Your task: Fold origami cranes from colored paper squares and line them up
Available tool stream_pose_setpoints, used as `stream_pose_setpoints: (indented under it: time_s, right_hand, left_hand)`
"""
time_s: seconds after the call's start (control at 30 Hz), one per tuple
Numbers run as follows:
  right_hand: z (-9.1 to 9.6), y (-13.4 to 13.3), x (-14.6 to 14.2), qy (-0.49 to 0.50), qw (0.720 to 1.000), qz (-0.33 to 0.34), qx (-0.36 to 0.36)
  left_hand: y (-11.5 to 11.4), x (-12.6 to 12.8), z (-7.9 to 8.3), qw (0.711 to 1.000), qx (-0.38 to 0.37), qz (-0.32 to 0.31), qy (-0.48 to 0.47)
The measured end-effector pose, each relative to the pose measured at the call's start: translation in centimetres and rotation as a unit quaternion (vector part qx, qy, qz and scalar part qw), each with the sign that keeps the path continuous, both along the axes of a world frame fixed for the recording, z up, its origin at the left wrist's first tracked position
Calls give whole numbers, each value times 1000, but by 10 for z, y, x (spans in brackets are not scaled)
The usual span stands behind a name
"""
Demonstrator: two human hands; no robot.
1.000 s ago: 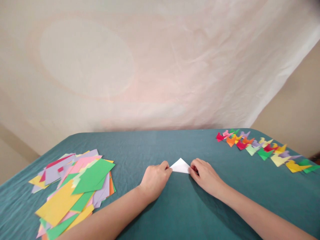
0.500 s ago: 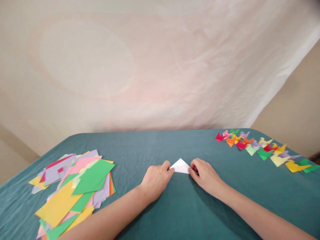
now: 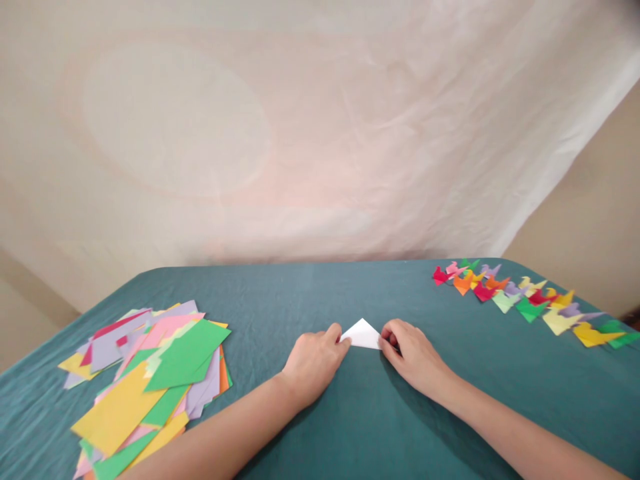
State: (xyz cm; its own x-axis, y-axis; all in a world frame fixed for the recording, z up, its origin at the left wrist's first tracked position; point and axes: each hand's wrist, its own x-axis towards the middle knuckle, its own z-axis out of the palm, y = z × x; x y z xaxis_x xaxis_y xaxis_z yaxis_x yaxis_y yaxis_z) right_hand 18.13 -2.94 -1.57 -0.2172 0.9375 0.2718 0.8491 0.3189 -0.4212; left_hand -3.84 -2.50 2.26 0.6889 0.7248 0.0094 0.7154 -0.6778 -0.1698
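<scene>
"What does the head view show?"
"A folded white paper, a triangle, lies mid-worktop, its peak pointing away from the person."
"How are the hands?"
"The left hand has a narrow grip, pinching the paper's left corner. The right hand pinches the right corner."
"And around them?"
"Coloured sheets overlap in a pile on the left; small paper birds sit close together at far right. A pale cloth hangs behind."
</scene>
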Motion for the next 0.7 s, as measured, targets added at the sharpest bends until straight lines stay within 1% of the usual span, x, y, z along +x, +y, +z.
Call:
stream_pose_setpoints:
  time_s: [0.33,0.47,0.7]
  right_hand:
    - [-1,-3,-1,-4,1000,9,29]
    - [3,-7,-2,-29,998,17,50]
    - [15,-11,-7,-71,990,82,90]
  left_hand:
    - [-1,0,2,1000,-3,-3,-4]
    - [-1,1,3,1000,-7,-2,-6]
    - [-1,0,4,1000,-4,-8,-3]
